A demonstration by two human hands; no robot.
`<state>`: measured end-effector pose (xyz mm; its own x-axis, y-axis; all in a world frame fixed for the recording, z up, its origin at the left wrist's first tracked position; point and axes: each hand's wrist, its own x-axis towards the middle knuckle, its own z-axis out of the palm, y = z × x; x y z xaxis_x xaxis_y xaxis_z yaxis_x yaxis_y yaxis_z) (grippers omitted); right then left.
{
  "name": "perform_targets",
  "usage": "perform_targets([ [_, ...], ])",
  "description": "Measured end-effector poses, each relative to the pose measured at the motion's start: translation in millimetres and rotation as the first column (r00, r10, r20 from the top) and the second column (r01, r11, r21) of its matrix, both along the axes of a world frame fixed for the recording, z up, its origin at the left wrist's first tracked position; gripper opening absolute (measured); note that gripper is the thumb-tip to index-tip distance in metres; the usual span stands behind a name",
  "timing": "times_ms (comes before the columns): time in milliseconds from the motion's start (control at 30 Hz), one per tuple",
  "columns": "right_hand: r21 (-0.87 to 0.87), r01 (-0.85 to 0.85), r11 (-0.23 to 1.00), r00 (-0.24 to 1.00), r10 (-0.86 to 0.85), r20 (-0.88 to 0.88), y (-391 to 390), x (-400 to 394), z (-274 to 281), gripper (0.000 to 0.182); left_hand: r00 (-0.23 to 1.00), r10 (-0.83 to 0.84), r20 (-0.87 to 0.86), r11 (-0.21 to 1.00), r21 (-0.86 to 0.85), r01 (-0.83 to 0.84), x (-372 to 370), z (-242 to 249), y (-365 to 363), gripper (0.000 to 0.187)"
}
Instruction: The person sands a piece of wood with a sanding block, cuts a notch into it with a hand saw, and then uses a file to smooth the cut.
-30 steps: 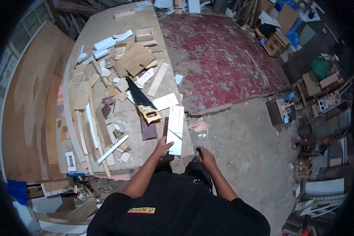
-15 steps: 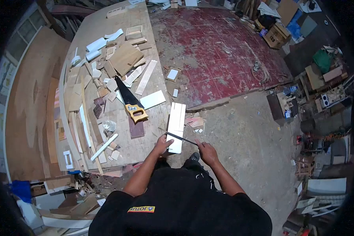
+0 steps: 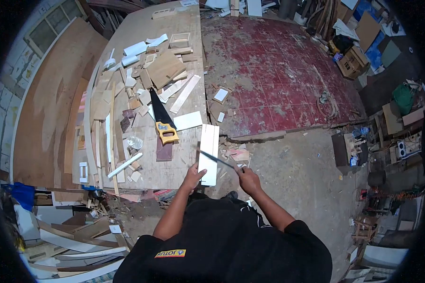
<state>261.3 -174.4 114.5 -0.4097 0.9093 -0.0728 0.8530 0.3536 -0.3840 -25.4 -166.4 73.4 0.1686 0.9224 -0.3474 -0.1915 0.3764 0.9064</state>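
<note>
My left hand (image 3: 192, 178) grips the lower left edge of a long white board (image 3: 208, 151), its thumb over the top face. A thin line runs along the board's length. My right hand (image 3: 248, 179) is closed around one end of a dark, narrow file (image 3: 216, 159). The file lies slantwise across the board, its far tip past the left edge, slightly blurred. Left of the board, a handsaw (image 3: 163, 115) with a yellow handle rests on the wooden worktable (image 3: 174, 172). Beside the saw are a flat white piece (image 3: 188, 120) and a brown rectangle (image 3: 164, 150).
Wood offcuts, including a plywood square (image 3: 163, 70) and a small open frame (image 3: 179, 39), crowd the table. A crumpled clear plastic cup (image 3: 135, 143) lies near its left side. A raised red tiled floor (image 3: 274, 80) borders the table on the right; shelves and scrap line the far right.
The file has slid up along the board and sits at a steeper slant. My right hand shifted slightly right. The view has turned a little, so the table appears further right.
</note>
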Motion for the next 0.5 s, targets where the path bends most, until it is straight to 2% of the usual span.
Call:
perform_targets([
  [67, -0.065, 0.177, 0.982, 0.981, -0.17, 0.093, 11, 2, -2, 0.052, 1.0, -0.001, -0.017, 1.0, 0.008, 0.001, -3, 10, 0, 0.041],
  [133, -0.012, 0.151, 0.988, 0.987, -0.15, 0.054, 17, 4, -2, 0.05, 0.998, -0.06, 0.019, 0.998, -0.001, 0.06, -7, 14, 2, 0.042],
  [200, -0.014, -0.085, 0.996, 0.992, 0.086, 0.091, 23, 5, -5, 0.052, 0.994, -0.101, -0.038, 0.995, -0.02, 0.101, -16, 14, 6, 0.042],
  [233, -0.005, -0.069, 0.998, 0.993, 0.069, 0.091, 26, 3, -11, 0.052, 0.994, -0.107, -0.004, 0.994, 0.006, 0.107, -20, 12, 10, 0.042],
  [300, -0.025, 0.244, 0.969, 0.968, -0.242, 0.069, 37, -3, -14, 0.056, 0.99, -0.11, 0.093, 0.993, 0.041, 0.106, -26, 9, 20, 0.045],
  [333, -0.018, 0.255, 0.967, 0.965, -0.253, 0.075, 38, -4, -13, 0.056, 0.988, -0.121, 0.099, 0.992, 0.047, 0.117, -29, 9, 25, 0.045],
  [400, 0.054, 0.127, 0.99, 0.991, -0.129, 0.039, 40, -12, -9, 0.058, 0.987, -0.13, 0.098, 0.991, -0.006, 0.131, -39, 3, 35, 0.047],
  [433, 0.034, 0.013, 0.999, 0.998, -0.015, 0.054, 44, -17, -6, 0.059, 0.985, -0.139, 0.097, 0.99, -0.004, 0.14, -45, -2, 41, 0.047],
  [467, 0.035, 0.025, 0.999, 0.998, -0.027, 0.053, 45, -25, -5, 0.059, 0.984, -0.176, 0.015, 0.984, 0.032, 0.176, -51, -7, 46, 0.049],
  [500, 0.022, 0.172, 0.985, 0.985, -0.173, 0.026, 45, -33, -5, 0.059, 0.975, -0.211, -0.066, 0.974, 0.065, 0.215, -55, -11, 51, 0.051],
])
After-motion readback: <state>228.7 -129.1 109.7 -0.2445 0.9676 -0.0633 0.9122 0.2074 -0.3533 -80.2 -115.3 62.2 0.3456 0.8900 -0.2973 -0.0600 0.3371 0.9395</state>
